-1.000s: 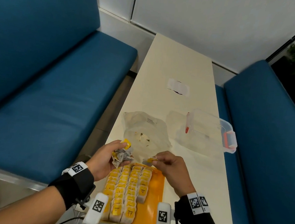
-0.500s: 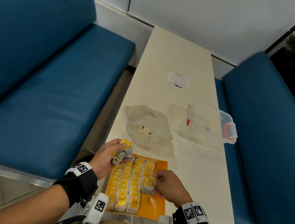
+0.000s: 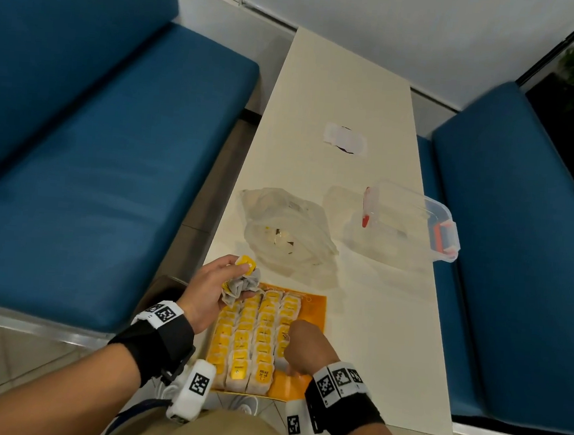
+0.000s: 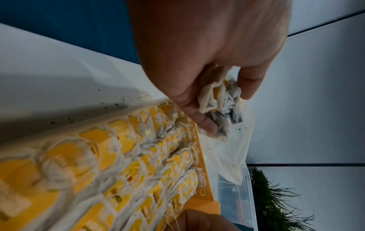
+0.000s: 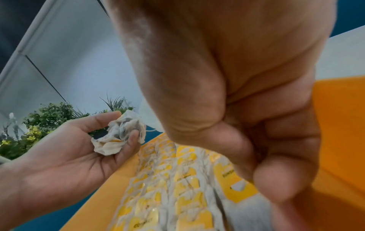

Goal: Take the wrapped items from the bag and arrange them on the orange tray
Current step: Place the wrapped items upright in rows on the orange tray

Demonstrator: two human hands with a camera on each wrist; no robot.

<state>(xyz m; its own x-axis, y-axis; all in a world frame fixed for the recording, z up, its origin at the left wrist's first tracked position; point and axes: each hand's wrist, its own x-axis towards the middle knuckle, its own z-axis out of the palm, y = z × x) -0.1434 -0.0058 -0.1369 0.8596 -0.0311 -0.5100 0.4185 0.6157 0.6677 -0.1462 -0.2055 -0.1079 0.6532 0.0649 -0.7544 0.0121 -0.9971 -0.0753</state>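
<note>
An orange tray (image 3: 316,309) lies at the near end of the table, with several rows of yellow-tagged tea bags (image 3: 252,338) laid across it. My left hand (image 3: 236,278) hovers over the tray's far left corner and grips a crumpled bunch of tea bags (image 3: 244,281), also seen in the wrist views (image 4: 223,106) (image 5: 120,134). My right hand (image 3: 289,365) is low over the near part of the rightmost row. Its curled thumb and fingers pinch a single tea bag (image 5: 235,187) down against the tray (image 5: 339,125). The clear plastic bag (image 3: 288,231) lies crumpled just beyond the tray.
A clear lidded container (image 3: 412,220) with orange clips stands to the right of the bag. A white paper patch (image 3: 345,141) lies farther up the table. Blue benches (image 3: 93,167) flank the narrow table on both sides. Dark crumbs (image 4: 118,100) dot the table by the tray.
My right hand has come from the tray's far edge toward me and dropped with one tea bag onto the rightmost row. The left hand has stayed put with its bunch.
</note>
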